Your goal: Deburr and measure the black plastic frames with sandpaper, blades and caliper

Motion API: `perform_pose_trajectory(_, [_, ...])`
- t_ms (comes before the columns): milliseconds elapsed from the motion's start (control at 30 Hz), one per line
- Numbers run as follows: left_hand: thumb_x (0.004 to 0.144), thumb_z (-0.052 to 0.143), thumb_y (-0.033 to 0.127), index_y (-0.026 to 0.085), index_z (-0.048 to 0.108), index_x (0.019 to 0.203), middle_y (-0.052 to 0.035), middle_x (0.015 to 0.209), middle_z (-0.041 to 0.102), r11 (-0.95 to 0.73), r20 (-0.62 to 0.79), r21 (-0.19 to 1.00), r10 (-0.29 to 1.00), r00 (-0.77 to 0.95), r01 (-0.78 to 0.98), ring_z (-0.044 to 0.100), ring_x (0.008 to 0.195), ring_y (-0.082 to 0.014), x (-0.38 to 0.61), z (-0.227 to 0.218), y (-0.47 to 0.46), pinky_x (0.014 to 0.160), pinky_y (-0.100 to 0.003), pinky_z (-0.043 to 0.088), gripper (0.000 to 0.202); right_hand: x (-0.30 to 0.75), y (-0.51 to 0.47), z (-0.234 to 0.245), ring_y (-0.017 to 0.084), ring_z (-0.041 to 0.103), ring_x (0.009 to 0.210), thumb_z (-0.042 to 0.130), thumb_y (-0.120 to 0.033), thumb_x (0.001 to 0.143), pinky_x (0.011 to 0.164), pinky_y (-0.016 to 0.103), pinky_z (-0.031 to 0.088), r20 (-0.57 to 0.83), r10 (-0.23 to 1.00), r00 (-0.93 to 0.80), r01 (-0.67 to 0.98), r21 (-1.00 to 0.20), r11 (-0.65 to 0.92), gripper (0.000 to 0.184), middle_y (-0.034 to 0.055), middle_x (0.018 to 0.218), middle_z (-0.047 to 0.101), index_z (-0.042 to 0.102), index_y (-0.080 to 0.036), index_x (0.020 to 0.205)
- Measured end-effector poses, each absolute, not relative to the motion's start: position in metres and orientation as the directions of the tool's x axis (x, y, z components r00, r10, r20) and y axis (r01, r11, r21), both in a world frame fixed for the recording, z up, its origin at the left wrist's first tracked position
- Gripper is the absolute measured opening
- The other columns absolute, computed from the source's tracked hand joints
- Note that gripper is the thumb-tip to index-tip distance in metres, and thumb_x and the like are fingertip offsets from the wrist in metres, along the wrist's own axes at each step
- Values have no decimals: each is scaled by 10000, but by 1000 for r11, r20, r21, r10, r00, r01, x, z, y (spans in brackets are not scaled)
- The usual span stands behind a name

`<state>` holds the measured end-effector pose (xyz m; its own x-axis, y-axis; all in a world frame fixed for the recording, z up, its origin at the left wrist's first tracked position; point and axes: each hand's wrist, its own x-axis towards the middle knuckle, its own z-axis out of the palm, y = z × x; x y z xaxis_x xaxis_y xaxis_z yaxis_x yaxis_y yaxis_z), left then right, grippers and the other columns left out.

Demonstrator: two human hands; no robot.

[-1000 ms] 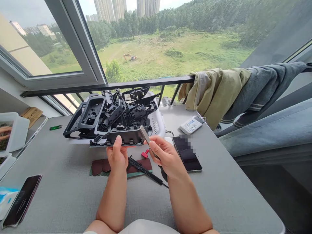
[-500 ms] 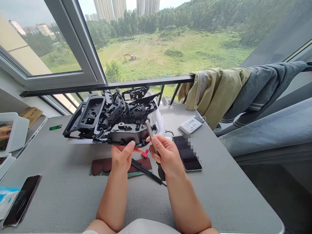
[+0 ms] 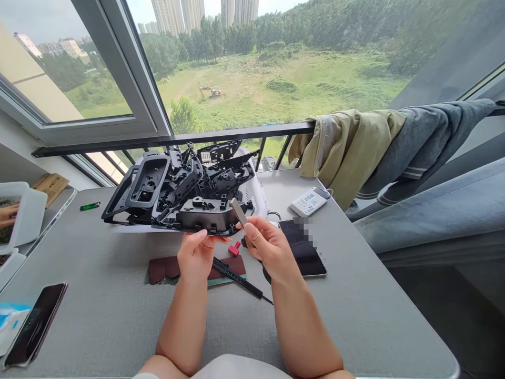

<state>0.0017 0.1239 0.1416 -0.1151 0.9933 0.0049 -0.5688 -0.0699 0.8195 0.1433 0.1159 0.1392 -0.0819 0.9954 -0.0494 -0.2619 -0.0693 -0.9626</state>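
Black plastic part (image 3: 205, 215) is sitting at centre frame, raised above the table (image 3: 118, 316), just in front of the heaped parts pile (image 3: 177, 179). Your left hand (image 3: 197, 252) is grasping it from beneath, fingers curling under its near edge. Your right hand (image 3: 268, 245) is pinching a flat metal blade (image 3: 238, 210) at the part's right end; contact cannot be confirmed. You appear to be dressing that edge: angle the blade shallow, stroke away from the left fingers, and brace the part firmly.
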Motion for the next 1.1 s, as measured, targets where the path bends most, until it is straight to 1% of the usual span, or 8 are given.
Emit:
perform_pose_trajectory(100, [623,805,419,175,753,764,-39,652,741,-144,8,839,967,-253,-524,688,513,-191,5,135,125,527,-307,602,287,150,115,140,57,205,439,650,-619,791,397,225,152,-13,993,-121,-227,-973,-41,442,-83,549,321,630,-187,885])
perform_pose_trajectory(200, [573,859,470,211,764,899,-28,776,769,-229,33,854,920,-391,-468,734,692,-206,8,128,127,689,-329,629,427,158,112,146,72,269,482,606,-574,848,437,234,219,30,984,-176,-152,-988,3,381,-58,609,391,621,-193,871])
perform_pose_trajectory(300, [529,882,490,216,768,876,-39,875,778,-276,48,863,878,-476,-423,735,885,-235,9,123,127,833,-349,604,457,165,108,150,102,367,566,534,-499,918,522,246,300,38,962,-272,42,-998,51,338,-34,638,453,592,-195,783])
perform_pose_trajectory(400, [503,890,502,215,769,840,-47,888,780,-293,60,872,859,-508,-393,720,956,-259,8,122,127,889,-380,582,459,167,106,152,121,402,619,478,-440,956,584,259,327,17,949,-315,225,-970,92,329,-22,658,492,569,-196,754])
perform_pose_trajectory(600, [549,880,476,204,771,849,-52,852,778,-288,75,884,865,-496,-368,719,964,-263,6,120,126,900,-365,568,419,167,104,155,122,380,604,440,-410,970,570,260,305,-16,935,-354,326,-939,107,335,-31,631,455,556,-202,734])
perform_pose_trajectory(800, [545,881,467,212,771,892,-50,887,778,-287,84,888,870,-486,-359,707,1008,-269,6,119,125,918,-369,561,445,168,104,155,118,371,586,447,-422,960,551,258,298,24,953,-302,274,-955,111,352,-32,615,451,542,-199,706])
perform_pose_trajectory(1000, [522,892,476,221,766,798,-19,783,764,-326,81,858,850,-520,-398,729,802,-196,7,124,127,780,-292,598,396,169,104,155,115,376,592,463,-411,958,558,257,299,-28,933,-360,292,-953,84,333,-32,620,449,552,-199,716])
perform_pose_trajectory(1100, [556,883,461,225,759,840,-5,762,754,-312,66,846,866,-496,-433,717,714,-166,6,128,128,692,-274,611,390,166,106,153,104,344,552,498,-467,937,501,252,265,-1,955,-296,179,-982,55,363,-34,594,422,567,-194,706])
